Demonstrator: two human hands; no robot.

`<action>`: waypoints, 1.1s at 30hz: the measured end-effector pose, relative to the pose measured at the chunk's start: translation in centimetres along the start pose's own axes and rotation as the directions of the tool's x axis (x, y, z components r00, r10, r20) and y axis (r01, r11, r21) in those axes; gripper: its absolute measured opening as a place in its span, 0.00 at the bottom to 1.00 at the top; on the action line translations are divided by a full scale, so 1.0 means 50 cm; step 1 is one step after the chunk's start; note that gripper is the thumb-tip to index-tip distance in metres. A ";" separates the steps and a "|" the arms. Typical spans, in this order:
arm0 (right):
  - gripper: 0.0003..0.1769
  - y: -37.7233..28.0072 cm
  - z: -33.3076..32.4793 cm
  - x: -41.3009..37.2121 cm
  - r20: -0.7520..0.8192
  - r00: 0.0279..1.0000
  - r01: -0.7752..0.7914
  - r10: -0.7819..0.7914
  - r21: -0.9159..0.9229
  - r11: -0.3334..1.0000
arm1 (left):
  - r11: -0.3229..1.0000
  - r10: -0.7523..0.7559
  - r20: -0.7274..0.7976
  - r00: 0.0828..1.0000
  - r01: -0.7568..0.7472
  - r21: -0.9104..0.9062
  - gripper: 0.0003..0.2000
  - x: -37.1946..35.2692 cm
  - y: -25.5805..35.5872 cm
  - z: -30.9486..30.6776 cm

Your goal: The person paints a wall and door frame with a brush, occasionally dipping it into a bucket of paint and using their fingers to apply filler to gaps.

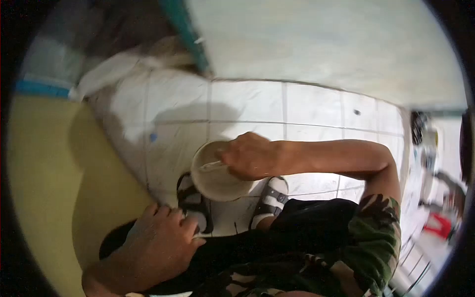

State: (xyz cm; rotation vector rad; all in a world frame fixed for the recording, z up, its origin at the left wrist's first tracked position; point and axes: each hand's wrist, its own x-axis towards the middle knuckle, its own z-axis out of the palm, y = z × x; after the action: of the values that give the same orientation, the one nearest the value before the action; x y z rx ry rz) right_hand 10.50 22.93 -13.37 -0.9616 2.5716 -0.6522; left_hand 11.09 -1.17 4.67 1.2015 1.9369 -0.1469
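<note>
A round whitish bucket (222,184) stands on the tiled floor between my feet, its inside facing up. Over its right rim is my right hand (249,156), closed in a fist around a thin pale stick (210,167) that reaches into the bucket. My left hand (166,235) lies near my left knee, fingers curled; a thin pale thing shows beside its fingers, too small to name. The bottom of the bucket is partly hidden by my right hand.
White floor tiles (247,101) run up to a pale wall (321,44). A yellow panel (39,163) is close on the left. Sandals (269,198) are on my feet. A red item (437,225) and clutter stand at the far right.
</note>
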 end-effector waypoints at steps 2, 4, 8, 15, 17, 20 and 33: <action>0.16 -0.009 -0.046 -0.033 0.075 0.996 -0.053 0.045 0.101 0.993 | 1.000 -0.019 0.041 0.999 0.018 0.012 0.18 0.013 0.006 -0.007; 0.17 0.004 -0.072 -0.057 0.119 0.979 -0.187 0.167 0.189 0.964 | 0.999 -0.050 0.013 0.999 0.050 0.008 0.19 0.030 -0.005 -0.023; 0.20 0.025 -0.059 -0.112 0.158 0.939 -0.342 0.305 0.357 0.869 | 0.996 -0.004 -0.008 1.000 0.005 0.086 0.19 0.053 -0.019 -0.053; 0.20 0.051 -0.038 -0.193 0.373 0.825 -0.546 0.425 0.718 0.431 | 0.971 0.237 -0.187 0.953 -0.224 0.089 0.19 0.092 -0.063 -0.071; 0.20 0.050 -0.051 -0.207 0.382 0.812 -0.548 0.441 0.759 0.352 | 0.965 0.257 -0.146 0.955 -0.247 0.085 0.19 0.119 -0.085 -0.097; 0.20 0.022 -0.061 -0.237 0.292 0.825 -0.461 0.484 0.842 0.279 | 0.957 0.257 -0.085 0.963 -0.241 0.162 0.19 0.131 -0.102 -0.102; 0.12 0.013 -0.283 -0.302 -0.116 0.768 -0.104 0.630 0.948 0.301 | 0.964 0.215 -0.063 0.975 -0.201 0.172 0.21 0.121 -0.152 -0.103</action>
State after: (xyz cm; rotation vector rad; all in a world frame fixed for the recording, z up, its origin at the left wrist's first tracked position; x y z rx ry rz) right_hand 14.83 37.91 0.25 0.2822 1.9866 -2.0397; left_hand 0.91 1.44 1.42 1.5340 1.8820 -0.1514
